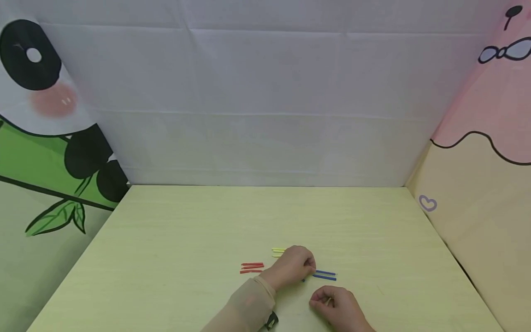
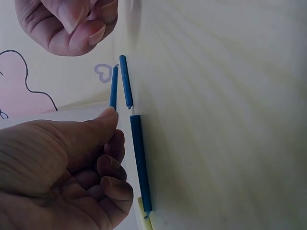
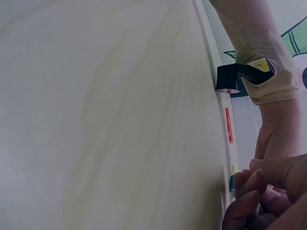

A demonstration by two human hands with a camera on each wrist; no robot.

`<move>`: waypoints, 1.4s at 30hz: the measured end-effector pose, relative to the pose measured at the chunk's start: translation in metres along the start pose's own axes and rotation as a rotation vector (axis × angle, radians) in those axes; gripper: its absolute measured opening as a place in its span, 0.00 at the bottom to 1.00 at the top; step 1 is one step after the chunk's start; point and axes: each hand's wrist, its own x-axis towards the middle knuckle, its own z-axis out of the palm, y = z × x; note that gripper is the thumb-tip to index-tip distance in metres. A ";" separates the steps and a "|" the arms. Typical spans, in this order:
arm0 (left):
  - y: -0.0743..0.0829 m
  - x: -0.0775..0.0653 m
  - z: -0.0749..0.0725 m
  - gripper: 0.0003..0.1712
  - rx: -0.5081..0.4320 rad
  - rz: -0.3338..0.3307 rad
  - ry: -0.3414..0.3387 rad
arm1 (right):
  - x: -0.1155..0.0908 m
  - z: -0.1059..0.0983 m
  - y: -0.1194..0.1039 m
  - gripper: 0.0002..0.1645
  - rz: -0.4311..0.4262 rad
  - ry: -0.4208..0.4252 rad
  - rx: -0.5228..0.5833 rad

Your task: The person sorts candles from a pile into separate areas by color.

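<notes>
My left hand [image 1: 292, 265] reaches over the middle of the table's near part. In the left wrist view its thumb and index finger pinch the end of a thin blue candle [image 2: 114, 88]. A second blue candle [image 2: 125, 81] lies right beside that one, and a third blue candle [image 2: 140, 163] lies nearer the left hand's curled fingers. My right hand [image 1: 338, 304] hovers a little nearer the front edge, fingers loosely curled, with nothing visible in them. Yellow candles [image 1: 278, 250] lie beyond the left hand, partly covered by it.
Several red candles [image 1: 252, 264] lie in a group left of the left hand. A black strapped device [image 3: 244, 76] sits on the left wrist. Behind the pale wooden table [image 1: 186, 230] rises a white sheet [image 1: 265, 92], with printed panels at both sides.
</notes>
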 end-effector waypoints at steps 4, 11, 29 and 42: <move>0.000 0.000 0.001 0.08 0.009 0.002 -0.003 | 0.000 0.000 0.002 0.04 -0.002 -0.001 -0.006; -0.001 0.001 0.001 0.08 0.061 0.011 -0.003 | 0.000 0.000 0.003 0.04 0.003 0.005 -0.006; 0.004 -0.003 -0.002 0.08 0.079 0.008 -0.004 | 0.001 -0.002 0.000 0.04 0.039 -0.011 0.004; 0.003 -0.007 -0.006 0.07 0.081 0.012 0.006 | 0.002 -0.001 -0.002 0.04 0.031 0.058 -0.035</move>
